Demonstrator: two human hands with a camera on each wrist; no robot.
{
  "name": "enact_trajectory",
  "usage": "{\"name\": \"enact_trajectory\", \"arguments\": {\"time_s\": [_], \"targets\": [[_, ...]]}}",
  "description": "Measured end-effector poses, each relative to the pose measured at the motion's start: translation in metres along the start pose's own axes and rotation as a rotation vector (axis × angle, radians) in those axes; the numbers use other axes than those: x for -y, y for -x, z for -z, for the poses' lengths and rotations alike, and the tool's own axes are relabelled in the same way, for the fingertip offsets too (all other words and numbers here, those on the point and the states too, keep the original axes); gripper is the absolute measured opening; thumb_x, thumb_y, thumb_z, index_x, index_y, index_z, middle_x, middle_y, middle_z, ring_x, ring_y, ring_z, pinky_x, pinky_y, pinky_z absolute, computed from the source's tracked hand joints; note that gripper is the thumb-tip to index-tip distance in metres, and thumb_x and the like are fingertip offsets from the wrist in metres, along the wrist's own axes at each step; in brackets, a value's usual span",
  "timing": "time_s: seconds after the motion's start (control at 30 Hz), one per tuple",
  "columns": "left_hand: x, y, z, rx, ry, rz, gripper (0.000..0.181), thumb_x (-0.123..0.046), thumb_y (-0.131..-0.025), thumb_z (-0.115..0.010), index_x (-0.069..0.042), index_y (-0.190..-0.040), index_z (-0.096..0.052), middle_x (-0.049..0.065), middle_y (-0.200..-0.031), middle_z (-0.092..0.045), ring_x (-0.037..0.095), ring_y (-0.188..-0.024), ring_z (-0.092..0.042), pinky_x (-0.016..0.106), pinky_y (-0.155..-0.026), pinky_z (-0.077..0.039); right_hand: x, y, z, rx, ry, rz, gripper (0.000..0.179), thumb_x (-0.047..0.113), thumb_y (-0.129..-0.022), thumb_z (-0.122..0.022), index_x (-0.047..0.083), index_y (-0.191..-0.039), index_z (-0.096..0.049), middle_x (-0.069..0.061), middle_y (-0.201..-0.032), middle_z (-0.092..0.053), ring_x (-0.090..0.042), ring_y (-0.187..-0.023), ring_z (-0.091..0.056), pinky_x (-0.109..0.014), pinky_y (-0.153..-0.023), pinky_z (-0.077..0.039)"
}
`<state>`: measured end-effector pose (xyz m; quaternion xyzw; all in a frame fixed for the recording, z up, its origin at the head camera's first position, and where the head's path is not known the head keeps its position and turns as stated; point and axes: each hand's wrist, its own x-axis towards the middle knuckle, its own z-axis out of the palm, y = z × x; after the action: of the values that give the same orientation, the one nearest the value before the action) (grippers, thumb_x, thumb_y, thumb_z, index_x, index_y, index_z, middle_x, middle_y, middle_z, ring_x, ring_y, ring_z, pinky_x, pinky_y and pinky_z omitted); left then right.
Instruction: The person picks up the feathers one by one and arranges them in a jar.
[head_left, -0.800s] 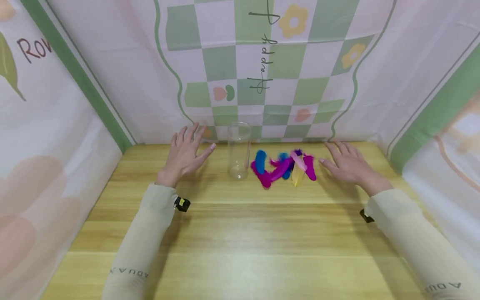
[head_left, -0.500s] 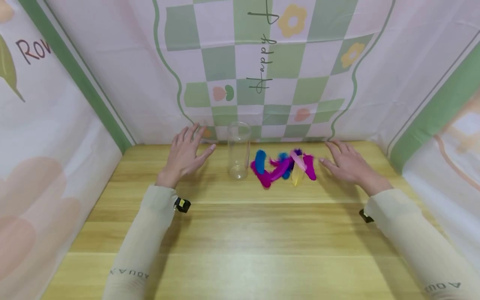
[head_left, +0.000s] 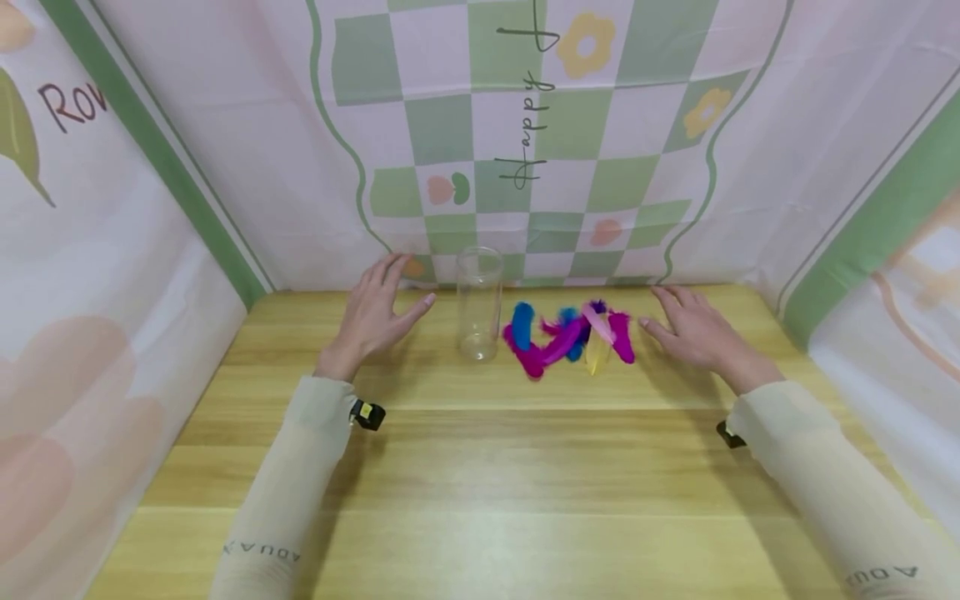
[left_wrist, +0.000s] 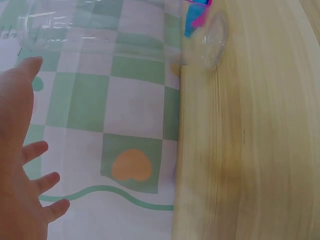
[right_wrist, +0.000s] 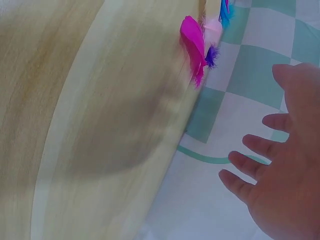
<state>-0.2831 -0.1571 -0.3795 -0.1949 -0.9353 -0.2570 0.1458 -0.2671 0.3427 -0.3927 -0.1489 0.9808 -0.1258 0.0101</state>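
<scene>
A tall clear glass (head_left: 480, 308) stands upright near the back of the wooden table. To its right lies a loose group of feathers: a blue feather (head_left: 522, 325), magenta and purple ones, a pale pink feather (head_left: 597, 321) and a yellow feather (head_left: 595, 353). My left hand (head_left: 371, 312) is held left of the glass, apart from it, thumb toward it and nothing in its grasp. On the other side, my right hand (head_left: 697, 333) hovers right of the magenta feather (head_left: 621, 337) without touching it; its shadow falls on the wood in the right wrist view.
The wooden table (head_left: 480, 467) extends toward me from a back wall of printed cloth (head_left: 435, 125). Cloth panels also rise at the left (head_left: 90, 317) and right. A small black camera (head_left: 367, 414) sits at my left cuff.
My left hand has turned slightly and its fingers have drawn closer together. The right hand stays nearly where it was; glass and feathers have not moved.
</scene>
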Motion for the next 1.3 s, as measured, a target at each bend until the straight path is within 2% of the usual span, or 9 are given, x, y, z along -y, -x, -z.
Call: {"name": "enact_trajectory", "arguments": {"time_s": [0.5,0.7,0.93,1.17,1.3], "targets": [[-0.0001,-0.0002,-0.0038,-0.038,0.160,0.020,0.079,-0.054,-0.098,-0.062,-0.020,-0.161,-0.027,0.010,-0.163,-0.031,0.034,-0.147,-0.033,0.062,-0.114,-0.034,-0.0021,-0.0023,-0.0035,-0.017,-0.057,-0.005,0.078,0.046,-0.108,-0.046,-0.008,-0.157,-0.021,-0.039,-0.158,-0.020,-0.059,-0.143,-0.022,-0.072,-0.115,-0.020],[-0.0007,-0.0005,-0.0048,-0.064,0.263,0.018,0.077,-0.046,-0.098,-0.066,-0.018,-0.160,-0.029,0.011,-0.160,-0.035,0.034,-0.145,-0.036,0.060,-0.115,-0.034,-0.0010,-0.0025,-0.0044,-0.038,-0.110,-0.003,0.073,0.040,-0.107,-0.051,-0.011,-0.154,-0.027,-0.040,-0.155,-0.024,-0.060,-0.140,-0.026,-0.072,-0.114,-0.023],[-0.0040,0.0003,-0.0043,-0.088,0.407,0.020,0.074,-0.037,-0.099,-0.068,-0.016,-0.159,-0.030,0.011,-0.158,-0.037,0.035,-0.143,-0.037,0.057,-0.117,-0.033,-0.0024,-0.0057,-0.0059,-0.059,-0.194,-0.004,0.069,0.028,-0.106,-0.055,-0.016,-0.151,-0.028,-0.043,-0.149,-0.031,-0.060,-0.122,-0.047,-0.071,-0.101,-0.041],[-0.0081,-0.0019,-0.0051,-0.110,0.501,0.009,0.071,-0.028,-0.099,-0.070,-0.013,-0.158,-0.032,0.018,-0.155,-0.040,0.036,-0.141,-0.041,0.056,-0.116,-0.036,-0.0057,-0.0093,-0.0061,-0.065,-0.241,-0.020,0.067,0.024,-0.105,-0.057,-0.018,-0.149,-0.029,-0.044,-0.142,-0.039,-0.061,-0.118,-0.050,-0.069,-0.098,-0.044],[-0.0098,-0.0024,-0.0052,-0.106,0.529,0.018,0.070,-0.027,-0.099,-0.069,-0.013,-0.158,-0.032,0.017,-0.155,-0.041,0.034,-0.141,-0.043,0.054,-0.116,-0.036,-0.0069,-0.0098,-0.0070,-0.064,-0.261,-0.031,0.066,0.023,-0.105,-0.057,-0.018,-0.149,-0.029,-0.044,-0.140,-0.041,-0.061,-0.117,-0.052,-0.069,-0.097,-0.045]]}}
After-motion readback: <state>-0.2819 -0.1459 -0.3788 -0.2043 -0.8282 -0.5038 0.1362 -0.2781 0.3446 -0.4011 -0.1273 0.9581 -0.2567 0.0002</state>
